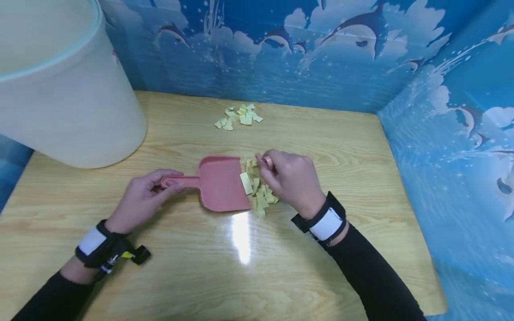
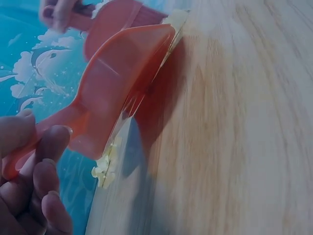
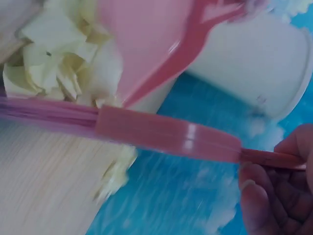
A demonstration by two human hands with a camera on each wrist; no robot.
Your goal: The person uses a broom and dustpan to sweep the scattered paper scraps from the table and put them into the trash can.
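**Dustpan braced, brush at the scraps**

Wooden tabletop (image 1: 241,267), boxed in by blue dolphin-printed walls (image 1: 453,133) at the far and right sides, carries everything in view. Nearest the viewer, two black-sleeved forearms with wrist straps come in from the near edge.

At mid-table the left hand (image 1: 140,198) curls its fingers and thumb round the handle of a pink dustpan (image 1: 221,183). The pan lies low on the wood with its open lip facing right, probably so that scraps can slide straight in; the left wrist view shows the lip tight against the surface.

Just right of that lip lies a pile of yellow paper scraps (image 1: 261,196), one piece already resting on the pan's edge. The right hand (image 1: 291,178) sits over the right side of this pile, its fingers closed round the handle of a small pink brush (image 3: 161,132) (mostly hidden in the head view, plain in the right wrist view). The bristles touch the scraps, apparently on the side away from the pan, so the pile sits between the two tools.

Further off, towards the far wall, a second small heap of yellow scraps (image 1: 238,117) lies well apart from both hands. At the far left stands a large cream bucket (image 1: 64,98), upright on the table.
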